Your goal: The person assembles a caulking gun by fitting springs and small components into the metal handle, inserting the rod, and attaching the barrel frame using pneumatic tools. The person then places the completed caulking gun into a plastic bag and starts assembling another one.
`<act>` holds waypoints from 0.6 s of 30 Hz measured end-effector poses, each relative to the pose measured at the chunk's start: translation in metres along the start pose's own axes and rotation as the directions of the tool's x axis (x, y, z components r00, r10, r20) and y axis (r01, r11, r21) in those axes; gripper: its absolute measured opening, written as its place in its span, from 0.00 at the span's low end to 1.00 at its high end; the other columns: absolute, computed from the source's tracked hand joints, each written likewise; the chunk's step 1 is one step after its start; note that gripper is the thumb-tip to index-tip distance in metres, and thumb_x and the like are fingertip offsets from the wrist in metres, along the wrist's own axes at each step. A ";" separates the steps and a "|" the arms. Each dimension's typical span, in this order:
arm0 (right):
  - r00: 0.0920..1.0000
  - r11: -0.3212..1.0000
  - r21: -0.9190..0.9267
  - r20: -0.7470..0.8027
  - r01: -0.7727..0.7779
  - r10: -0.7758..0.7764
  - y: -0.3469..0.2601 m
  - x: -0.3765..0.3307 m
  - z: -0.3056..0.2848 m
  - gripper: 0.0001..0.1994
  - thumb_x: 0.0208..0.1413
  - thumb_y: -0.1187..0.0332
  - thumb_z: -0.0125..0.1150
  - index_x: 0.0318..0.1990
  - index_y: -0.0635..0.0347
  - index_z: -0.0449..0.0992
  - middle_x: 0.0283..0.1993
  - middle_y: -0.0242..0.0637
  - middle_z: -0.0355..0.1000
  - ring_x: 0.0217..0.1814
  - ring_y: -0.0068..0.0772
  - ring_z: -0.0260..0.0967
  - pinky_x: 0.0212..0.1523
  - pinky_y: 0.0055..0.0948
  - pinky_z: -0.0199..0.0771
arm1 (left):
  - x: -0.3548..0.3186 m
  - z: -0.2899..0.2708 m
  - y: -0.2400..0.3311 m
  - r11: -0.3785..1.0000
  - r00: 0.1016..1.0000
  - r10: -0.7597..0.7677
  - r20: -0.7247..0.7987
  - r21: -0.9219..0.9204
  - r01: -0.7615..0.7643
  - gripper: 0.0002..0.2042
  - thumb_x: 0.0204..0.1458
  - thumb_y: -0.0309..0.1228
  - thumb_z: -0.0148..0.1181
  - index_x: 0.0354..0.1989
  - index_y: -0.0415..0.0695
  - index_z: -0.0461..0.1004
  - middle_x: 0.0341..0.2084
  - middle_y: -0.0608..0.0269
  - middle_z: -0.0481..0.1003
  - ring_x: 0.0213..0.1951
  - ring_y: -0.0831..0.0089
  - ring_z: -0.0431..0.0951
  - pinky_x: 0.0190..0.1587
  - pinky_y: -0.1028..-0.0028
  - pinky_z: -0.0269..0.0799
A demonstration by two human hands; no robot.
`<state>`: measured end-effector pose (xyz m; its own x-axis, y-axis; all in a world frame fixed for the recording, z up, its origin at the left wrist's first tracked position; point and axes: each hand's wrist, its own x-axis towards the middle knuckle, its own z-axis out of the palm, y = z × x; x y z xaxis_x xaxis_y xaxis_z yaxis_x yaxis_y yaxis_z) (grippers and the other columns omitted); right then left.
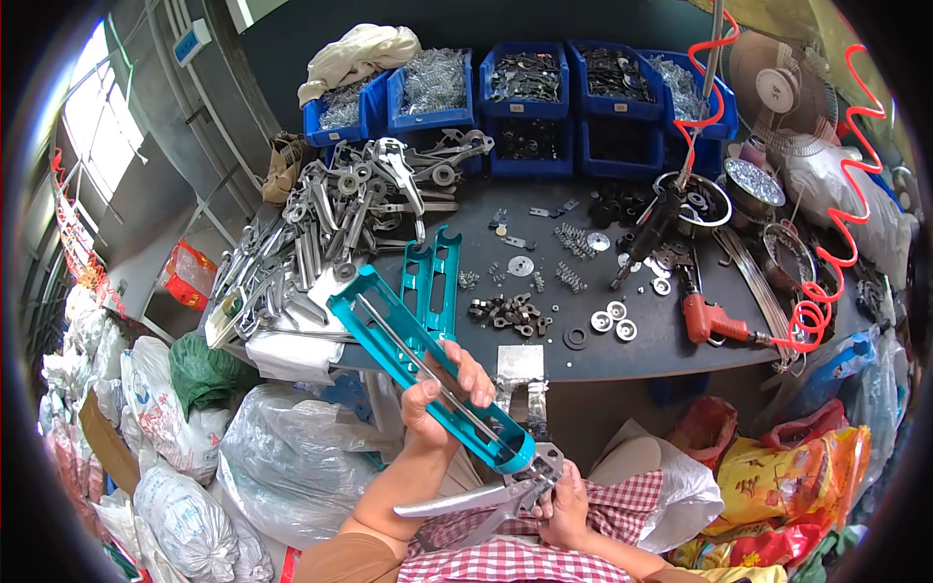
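Observation:
My left hand [442, 394] grips the middle of a teal caulking gun frame [389, 330] that slants from upper left down to lower right. Its grey metal handle and trigger [486, 500] stick out at the lower end, where my right hand [564, 505] holds them close to my checked lap. A second teal frame [432, 277] lies on the dark workbench [622, 355] just behind the held one. Small black parts [510, 313], washers [614, 321] and springs [573, 243] are scattered on the bench ahead of my hands.
A heap of grey metal handles [330, 228] fills the bench's left side. Blue bins [530, 97] of parts line the back. A red air tool [714, 321] with a coiled red hose [855, 175] lies right, near metal bowls [753, 185]. Stuffed sacks [185, 457] crowd the floor.

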<state>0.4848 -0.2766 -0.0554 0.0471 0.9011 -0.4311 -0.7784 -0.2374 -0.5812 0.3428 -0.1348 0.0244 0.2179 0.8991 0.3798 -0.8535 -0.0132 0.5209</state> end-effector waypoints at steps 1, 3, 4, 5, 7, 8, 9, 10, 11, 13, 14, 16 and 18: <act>0.999 0.999 -0.002 -0.033 -0.037 0.037 -0.001 0.002 0.002 0.14 0.60 0.55 0.42 0.42 0.55 0.63 0.18 0.26 0.59 0.10 0.13 0.46 0.12 0.15 0.56 | 0.000 0.003 -0.001 1.000 1.000 0.002 0.002 0.002 -0.002 0.17 0.42 0.38 0.52 0.39 0.41 0.61 0.22 0.63 0.64 0.23 0.70 0.67 0.28 0.71 0.65; 1.000 1.000 -0.011 0.018 -0.021 0.022 -0.001 0.011 -0.002 0.13 0.60 0.56 0.42 0.43 0.55 0.63 0.19 0.26 0.60 0.10 0.14 0.47 0.11 0.16 0.56 | 0.005 0.007 0.000 1.000 1.000 -0.003 0.013 0.025 0.002 0.17 0.42 0.37 0.51 0.38 0.41 0.61 0.22 0.63 0.64 0.23 0.69 0.67 0.28 0.71 0.65; 0.998 1.000 -0.024 0.067 -0.004 0.006 -0.002 0.018 -0.006 0.13 0.61 0.57 0.41 0.44 0.55 0.64 0.20 0.26 0.61 0.10 0.15 0.48 0.11 0.17 0.55 | 0.008 0.009 0.000 0.999 1.000 -0.006 0.024 0.044 0.004 0.17 0.41 0.37 0.51 0.38 0.42 0.61 0.22 0.62 0.63 0.23 0.69 0.67 0.28 0.70 0.65; 0.990 0.974 -0.224 0.138 0.021 0.011 -0.008 0.027 -0.011 0.13 0.61 0.59 0.41 0.45 0.58 0.65 0.24 0.28 0.65 0.15 0.15 0.57 0.16 0.17 0.61 | 0.007 0.014 0.006 0.995 0.999 0.016 0.030 0.099 -0.019 0.17 0.40 0.36 0.51 0.38 0.41 0.61 0.22 0.61 0.63 0.23 0.68 0.67 0.28 0.69 0.65; 0.957 0.800 -0.541 0.254 0.261 -0.141 -0.028 0.059 -0.029 0.09 0.58 0.70 0.46 0.41 0.66 0.68 0.30 0.32 0.69 0.33 0.21 0.67 0.37 0.23 0.69 | 0.007 0.021 0.013 0.978 0.998 0.014 0.068 0.206 -0.028 0.18 0.37 0.33 0.52 0.37 0.39 0.60 0.22 0.58 0.64 0.23 0.66 0.68 0.28 0.68 0.66; 0.841 0.559 -0.629 0.385 0.540 -0.379 -0.049 0.078 -0.043 0.07 0.53 0.73 0.53 0.38 0.64 0.71 0.30 0.34 0.69 0.33 0.21 0.68 0.34 0.20 0.68 | 0.008 0.021 0.012 0.975 0.996 -0.005 0.092 0.221 -0.016 0.18 0.36 0.31 0.54 0.38 0.38 0.61 0.22 0.56 0.65 0.24 0.65 0.69 0.30 0.68 0.68; 0.621 0.109 -0.709 0.519 0.697 -0.587 -0.080 0.092 -0.045 0.06 0.49 0.74 0.56 0.35 0.64 0.72 0.32 0.38 0.70 0.32 0.26 0.69 0.34 0.22 0.68 | 0.006 0.019 0.013 0.966 0.993 -0.042 0.114 0.258 0.012 0.19 0.35 0.29 0.55 0.38 0.38 0.60 0.23 0.56 0.65 0.25 0.66 0.69 0.30 0.69 0.68; 0.541 -0.047 -0.723 0.556 0.689 -0.631 -0.105 0.111 -0.058 0.07 0.46 0.73 0.59 0.34 0.64 0.72 0.34 0.40 0.69 0.31 0.35 0.68 0.34 0.27 0.69 | 0.005 0.020 0.012 0.955 0.987 -0.078 0.140 0.293 0.034 0.19 0.35 0.28 0.56 0.38 0.37 0.60 0.23 0.56 0.65 0.26 0.67 0.69 0.30 0.70 0.68; 0.610 -0.057 -0.806 0.490 0.589 -0.623 -0.126 0.117 -0.055 0.09 0.45 0.72 0.61 0.35 0.64 0.72 0.34 0.40 0.69 0.32 0.38 0.68 0.35 0.30 0.69 | 0.002 0.014 0.007 0.927 0.985 -0.109 0.137 0.371 0.051 0.19 0.35 0.26 0.56 0.38 0.37 0.60 0.25 0.57 0.65 0.27 0.69 0.69 0.30 0.72 0.68; 0.603 -0.234 -0.848 0.509 0.477 -0.614 -0.157 0.137 -0.052 0.13 0.42 0.69 0.63 0.37 0.63 0.72 0.36 0.40 0.68 0.37 0.41 0.67 0.39 0.33 0.69 | -0.004 -0.002 -0.010 0.865 0.983 -0.090 0.163 0.502 -0.004 0.18 0.36 0.25 0.55 0.38 0.37 0.60 0.26 0.57 0.65 0.28 0.70 0.68 0.30 0.72 0.68; 0.544 -0.393 -0.803 0.594 0.449 -0.593 -0.164 0.150 -0.055 0.15 0.41 0.67 0.65 0.38 0.62 0.72 0.37 0.40 0.67 0.40 0.41 0.67 0.40 0.34 0.69 | -0.005 -0.009 -0.019 0.775 0.981 -0.056 0.188 0.627 -0.076 0.17 0.37 0.25 0.55 0.38 0.37 0.60 0.26 0.58 0.65 0.28 0.71 0.68 0.30 0.72 0.68; 0.585 -0.406 -0.826 0.564 0.391 -0.584 -0.168 0.168 -0.054 0.18 0.40 0.64 0.66 0.39 0.61 0.72 0.39 0.40 0.67 0.42 0.41 0.66 0.41 0.34 0.69 | -0.001 -0.013 -0.029 0.834 0.964 -0.084 0.251 0.547 -0.070 0.17 0.38 0.24 0.52 0.38 0.37 0.60 0.26 0.58 0.64 0.28 0.72 0.67 0.29 0.73 0.68; 0.626 -0.418 -0.846 0.527 0.329 -0.575 -0.172 0.176 -0.050 0.21 0.38 0.62 0.67 0.41 0.60 0.72 0.40 0.40 0.66 0.44 0.41 0.66 0.42 0.33 0.68 | 0.001 -0.012 -0.038 0.784 0.992 0.002 0.130 0.615 -0.083 0.19 0.35 0.29 0.54 0.38 0.39 0.59 0.25 0.59 0.62 0.25 0.71 0.65 0.28 0.73 0.67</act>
<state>0.6585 -0.0956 -0.0661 0.1465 0.8917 0.4283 0.8711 0.0889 -0.4831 0.3697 -0.1276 -0.0045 0.2754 0.8345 0.4772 -0.3962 -0.3537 0.8473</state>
